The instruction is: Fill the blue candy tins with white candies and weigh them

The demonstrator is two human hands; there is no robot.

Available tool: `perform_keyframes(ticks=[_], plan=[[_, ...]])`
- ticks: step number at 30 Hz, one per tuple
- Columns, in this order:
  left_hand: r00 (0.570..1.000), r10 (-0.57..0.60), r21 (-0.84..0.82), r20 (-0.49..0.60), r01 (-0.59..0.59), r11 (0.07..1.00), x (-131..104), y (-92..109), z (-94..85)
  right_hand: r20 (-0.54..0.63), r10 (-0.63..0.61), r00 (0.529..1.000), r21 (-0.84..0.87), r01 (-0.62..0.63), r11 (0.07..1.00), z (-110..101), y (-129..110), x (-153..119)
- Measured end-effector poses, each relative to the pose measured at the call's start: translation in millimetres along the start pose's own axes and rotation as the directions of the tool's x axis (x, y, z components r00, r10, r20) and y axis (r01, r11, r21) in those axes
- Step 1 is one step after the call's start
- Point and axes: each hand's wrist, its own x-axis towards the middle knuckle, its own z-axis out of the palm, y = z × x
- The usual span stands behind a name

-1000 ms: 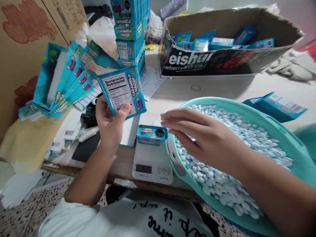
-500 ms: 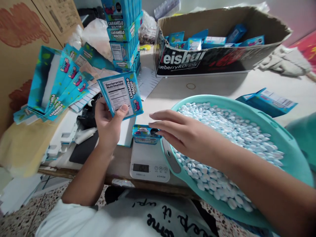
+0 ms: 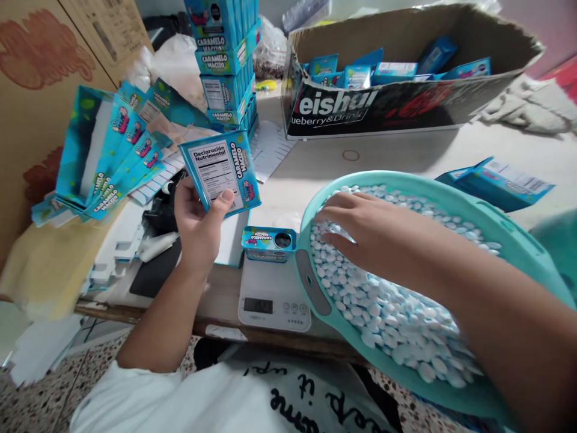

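Observation:
My left hand (image 3: 197, 225) grips a blue candy box (image 3: 222, 171), thumb on its printed nutrition panel. Below and to the right, another small blue candy box (image 3: 264, 239) stands on a white kitchen scale (image 3: 275, 293), a dark round opening in its top. My right hand (image 3: 360, 225) reaches into a turquoise basin (image 3: 451, 193) filled with small white candies (image 3: 401, 346). Its fingers are spread and lightly bent over the candies near the basin's left side, thumb apart; the fingertips are partly hidden. I see nothing held in it.
A stack of blue boxes (image 3: 228, 66) rises at the back. Right of it, a torn cardboard box (image 3: 406, 111) contains more blue boxes. Flattened blue cartons (image 3: 121, 150) fan out at left. Another blue box (image 3: 500, 183) lies behind the basin. The table's front edge (image 3: 157, 325) is close to me.
My right hand has moved from above the small box on the scale, rightward into the candies in the basin. My left hand still holds its box in nearly the same place.

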Motion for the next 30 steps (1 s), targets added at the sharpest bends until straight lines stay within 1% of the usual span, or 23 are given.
perform_keyframes(ticks=[2, 5, 9, 17, 21, 23, 27, 30], plan=[[1.000, 0.025, -0.006, -0.003, -0.025, 1.000, 0, 0, -0.1, 0.049, 0.004, 0.999, 0.010, -0.005, 1.000, 5, 2, 1], [0.999, 0.046, 0.003, -0.009, -0.046, 0.999, 0, -1, -0.8, 0.042, 0.039, 0.998, 0.015, -0.040, 0.999, 8, 2, 1], [0.999, 0.045, 0.023, 0.008, -0.045, 0.999, 0, 0, -1.6, 0.043, 0.093, 0.995, 0.024, -0.094, 0.995, 5, 3, 2], [0.997, 0.078, -0.017, 0.018, -0.078, 0.997, 0, 5, 1.3, 0.063, 0.120, 0.991, 0.084, -0.125, 0.989, 1, 12, 3], [0.999, 0.041, -0.009, 0.012, -0.041, 0.999, -2, 9, 1.6, 0.027, 0.070, 0.997, 0.078, -0.072, 0.994, -4, 10, 1], [1.000, 0.025, -0.021, 0.017, -0.025, 0.999, -3, 10, 0.9, 0.015, 0.079, 0.997, 0.073, -0.080, 0.994, -7, 9, 0], [0.999, 0.042, -0.042, 0.009, -0.042, 0.998, -2, 8, -0.9, -0.011, 0.098, 0.995, 0.067, -0.097, 0.993, -11, 5, -2], [1.000, 0.017, -0.038, 0.004, -0.017, 0.999, -2, 5, -2.4, -0.035, 0.098, 0.995, 0.071, -0.096, 0.993, -11, 2, -2]])
